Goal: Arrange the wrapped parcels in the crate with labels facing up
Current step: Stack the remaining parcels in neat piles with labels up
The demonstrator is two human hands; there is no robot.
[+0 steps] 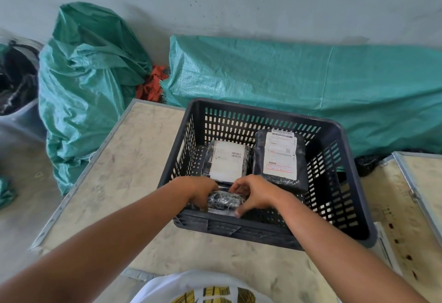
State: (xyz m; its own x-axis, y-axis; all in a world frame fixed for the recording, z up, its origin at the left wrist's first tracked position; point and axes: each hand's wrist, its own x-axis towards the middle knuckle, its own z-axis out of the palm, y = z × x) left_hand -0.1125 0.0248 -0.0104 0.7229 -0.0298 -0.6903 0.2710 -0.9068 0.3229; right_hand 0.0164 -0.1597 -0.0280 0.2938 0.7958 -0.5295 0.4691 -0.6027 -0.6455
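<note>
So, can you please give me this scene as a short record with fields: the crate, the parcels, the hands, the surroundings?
crate: dark slotted crate on a worn table
parcels lying flat: two, small parcel on the left, large parcel on the right, both labels up
parcel in hands: third parcel, at near wall, label not visible
left hand: gripping third parcel
right hand: gripping third parcel
surroundings: green sacks against the wall

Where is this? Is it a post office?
Probably a parcel sorting or storage room, not a counter. Wrapped parcels with shipping labels lie in a black plastic crate, and big green woven sacks lean against a bare wall.
</note>
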